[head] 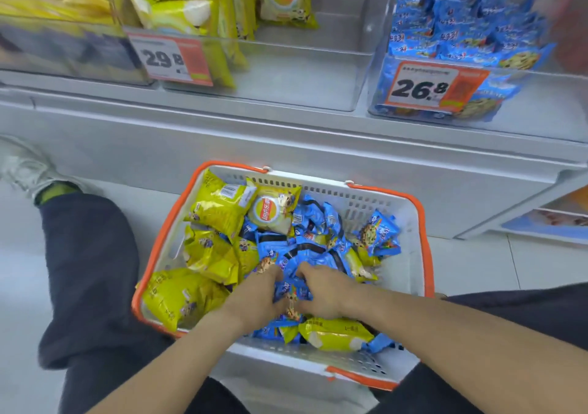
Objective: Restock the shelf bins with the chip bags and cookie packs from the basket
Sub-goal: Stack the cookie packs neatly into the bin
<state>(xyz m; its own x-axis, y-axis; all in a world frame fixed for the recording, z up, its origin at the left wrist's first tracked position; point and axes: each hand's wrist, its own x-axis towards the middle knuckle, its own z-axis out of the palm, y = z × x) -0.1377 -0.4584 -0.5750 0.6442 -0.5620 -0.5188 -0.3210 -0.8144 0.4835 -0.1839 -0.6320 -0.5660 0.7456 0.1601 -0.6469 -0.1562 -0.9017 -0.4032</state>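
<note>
Both hands, left hand (259, 299) and right hand (321, 292), dig into blue cookie packs (313, 232) in the basket (410, 273); curled fingertips buried, grip unclear.

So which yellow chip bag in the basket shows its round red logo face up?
The chip bag at the basket's far wall, beside the blue cookie packs. The other yellow bags show backs or sides.

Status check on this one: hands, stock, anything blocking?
Left hand and right hand both gripping blue cookie packs in the basket. Yellow chip bags still in there. Nothing blocking the shelf bins.
</note>
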